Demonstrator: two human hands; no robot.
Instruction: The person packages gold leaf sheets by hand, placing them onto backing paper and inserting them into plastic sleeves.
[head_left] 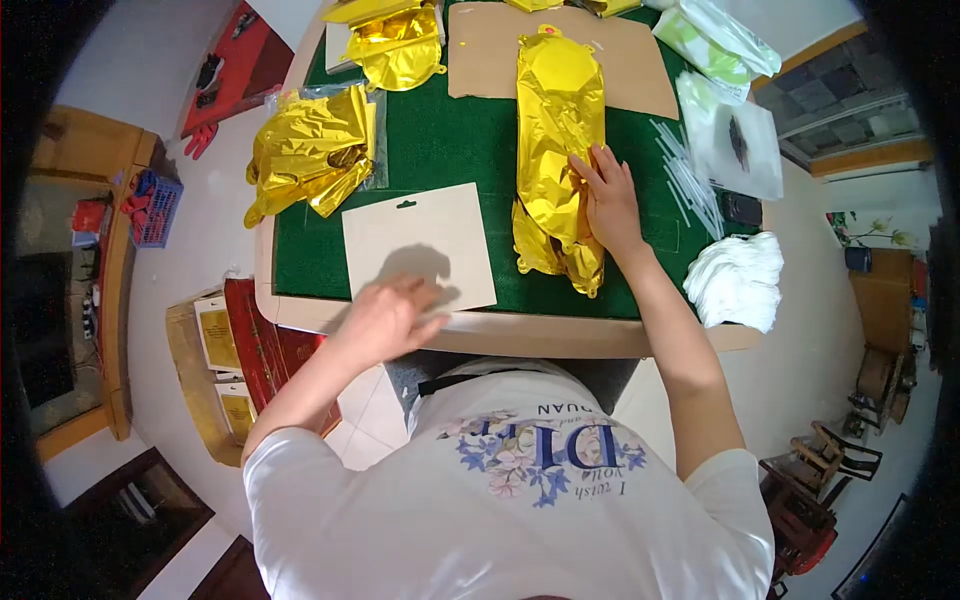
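A folded gold foil balloon (560, 150) lies lengthwise on the green table mat, with small round tabs along its edges. My right hand (612, 205) rests on its right side, fingers spread and laid against the foil. To the left is a flat cream card (415, 235) with a hanging slot near its top edge. My left hand (395, 315) hovers over the card's lower edge and casts a shadow on it. Its fingers are slightly blurred, the thumb stands apart, and I see nothing held in it.
More gold foil balloons (315, 145) lie at the left beside a clear bag. Brown cardboard (485, 60) sits at the far side. On the right are white straws (688, 180), plastic packets (735, 140), a black box (741, 208) and a white cloth bundle (735, 282).
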